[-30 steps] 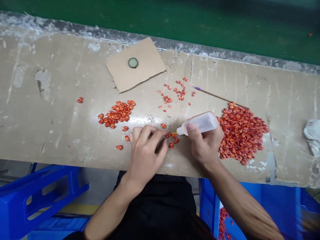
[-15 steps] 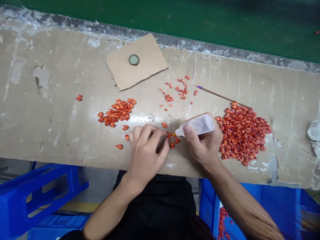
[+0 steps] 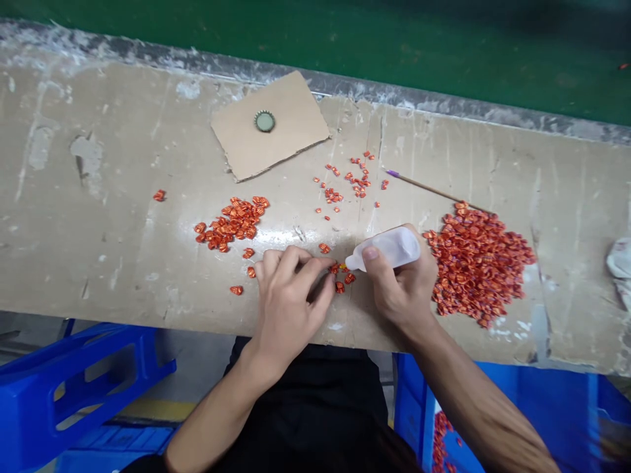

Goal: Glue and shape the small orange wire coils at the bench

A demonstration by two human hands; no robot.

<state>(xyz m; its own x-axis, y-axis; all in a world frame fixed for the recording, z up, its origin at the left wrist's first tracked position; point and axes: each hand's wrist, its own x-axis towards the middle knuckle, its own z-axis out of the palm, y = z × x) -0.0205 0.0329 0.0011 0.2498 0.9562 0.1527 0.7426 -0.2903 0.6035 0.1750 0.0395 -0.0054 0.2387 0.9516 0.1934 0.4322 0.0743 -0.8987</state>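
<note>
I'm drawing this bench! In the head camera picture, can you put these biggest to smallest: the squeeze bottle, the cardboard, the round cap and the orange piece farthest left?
1. Cardboard
2. Squeeze bottle, partly covered by the right hand
3. Round cap
4. Orange piece farthest left

A cloudy white bottle (image 3: 394, 248) is showing yellow at its tip, while a large pile of small pieces (image 3: 478, 266) is blazing orange-red and a smaller heap (image 3: 234, 223) is displaying darker stripes over bright orange. A pale green cap (image 3: 265, 121) is standing out against plain tan cardboard (image 3: 296, 108), a brown stick (image 3: 428, 188) is ending in purple, and whitish smears are streaking the beige table (image 3: 123, 269). Bright blue is colouring the stool (image 3: 29, 414), black the clothing (image 3: 310, 407).
</note>
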